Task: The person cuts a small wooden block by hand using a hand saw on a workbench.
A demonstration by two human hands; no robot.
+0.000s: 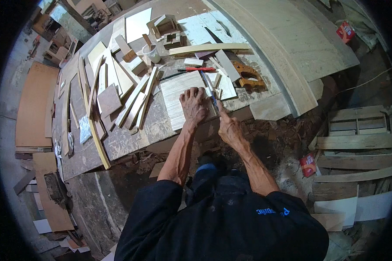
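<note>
My left hand [194,104] presses with bent fingers on a pale, grained square board [174,106] lying near the bench's front edge. My right hand [230,129] is closed round a slim blue tool [213,98], index finger along it, at the board's right edge. Just beyond the board lie a red-handled tool [202,69] and short light wood offcuts [226,85]. A handsaw with an orange-brown wooden handle [253,82] rests to their right, partly under a grey strip [226,64].
Strips and boards [109,98] cover the bench's left side, with a white cup [151,55] behind them. A long curved beam [294,80] runs along the right. Curved timber pieces [356,162] are stacked at lower right; brown sheets [35,104] stand at far left. Scraps litter the floor.
</note>
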